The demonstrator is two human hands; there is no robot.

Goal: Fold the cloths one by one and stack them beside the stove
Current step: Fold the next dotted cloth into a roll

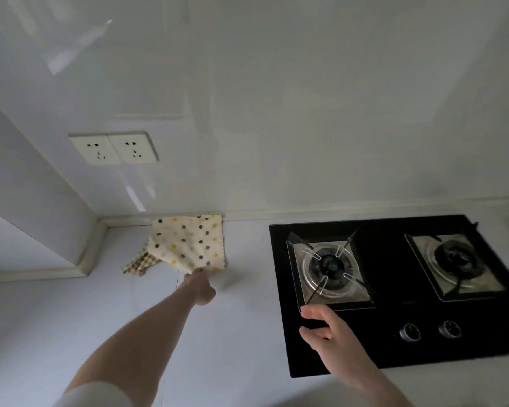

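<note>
Now spotted cloth [187,243] pinched beyond left hand [200,286].

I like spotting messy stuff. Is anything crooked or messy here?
A little. The checked cloth pokes out crooked from under the polka-dot cloth, whose near corner the left hand is pinching. Nothing looks spilled or broken.
</note>
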